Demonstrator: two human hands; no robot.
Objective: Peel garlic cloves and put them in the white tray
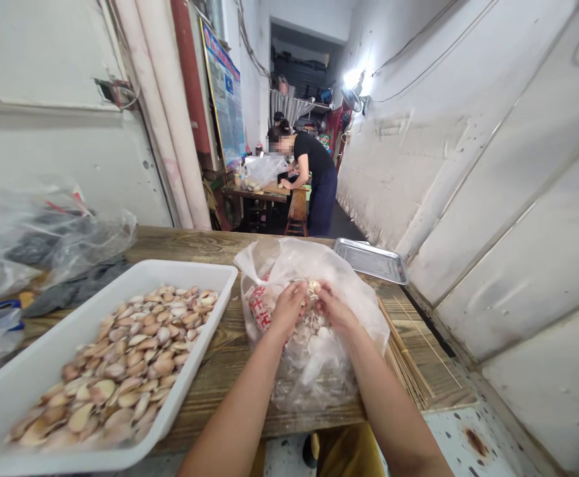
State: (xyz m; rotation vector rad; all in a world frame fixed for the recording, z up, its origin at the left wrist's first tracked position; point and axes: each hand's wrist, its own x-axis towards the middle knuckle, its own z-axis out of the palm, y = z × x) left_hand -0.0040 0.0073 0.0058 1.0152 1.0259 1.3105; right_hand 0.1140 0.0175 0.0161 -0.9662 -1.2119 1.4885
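Note:
Both of my hands are over an open clear plastic bag with red printing on its left side. My left hand and my right hand meet with curled fingers at a pale piece of garlic, gripping it from either side. The fingertips partly hide the garlic, so I cannot tell if it is a whole head. Beneath my hands, papery garlic skins fill the bag. On the left, a white plastic tray holds many loose unpeeled garlic cloves.
A bundle of thin wooden sticks lies right of the bag on the wooden table. Behind it is a shallow metal tray. Crumpled plastic bags cover the table's left end. Farther back, a person bends over another table.

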